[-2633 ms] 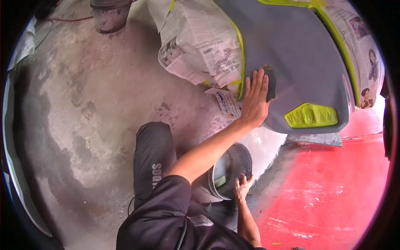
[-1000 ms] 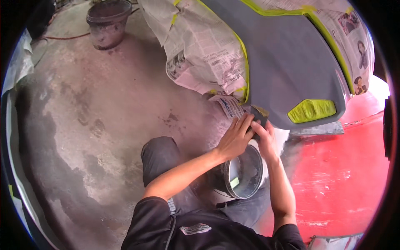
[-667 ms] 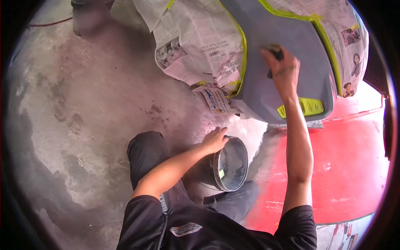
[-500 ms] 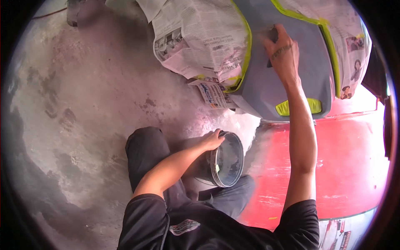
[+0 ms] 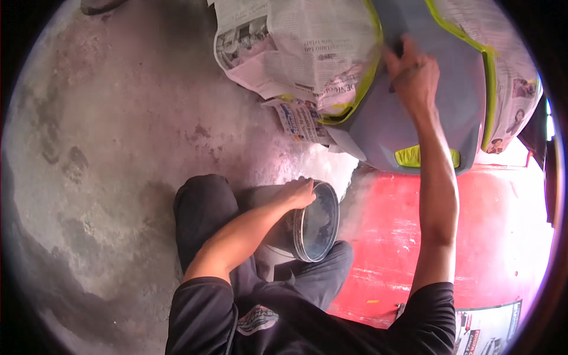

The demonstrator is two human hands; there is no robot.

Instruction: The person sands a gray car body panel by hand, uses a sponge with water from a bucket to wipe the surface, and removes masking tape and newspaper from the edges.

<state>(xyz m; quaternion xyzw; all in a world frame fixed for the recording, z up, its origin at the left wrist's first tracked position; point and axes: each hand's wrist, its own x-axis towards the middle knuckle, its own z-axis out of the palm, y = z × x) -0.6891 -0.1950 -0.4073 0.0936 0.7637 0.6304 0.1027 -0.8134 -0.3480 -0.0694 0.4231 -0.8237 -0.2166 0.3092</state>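
Observation:
My right hand (image 5: pixel 417 80) is pressed to a smooth grey painted panel (image 5: pixel 452 103), its fingers bent round a small dark pad (image 5: pixel 398 48). Motion blur and the fingers hide most of that pad, so its exact kind is unclear. Beside my knee, my left hand (image 5: pixel 300 194) is closed over the upper rim of a dark bucket (image 5: pixel 297 239). The bucket lies tilted, its mouth facing right, and its inside looks dark and wet. Yellow-green masking tape (image 5: pixel 371 74) edges the grey panel.
Newspaper sheets (image 5: pixel 307 44) cover the parts left of the panel, and another newspaper sheet (image 5: pixel 518 89) covers its right. A yellow-green taped patch (image 5: pixel 408 157) marks the panel's near end. A scuffed red surface (image 5: pixel 384 236) lies under my right arm; stained concrete floor (image 5: pixel 118 177) spreads left.
My view has shifted slightly. My right hand has moved a little toward the panel's left taped edge, still on the grey surface. My left hand stays on the bucket rim.

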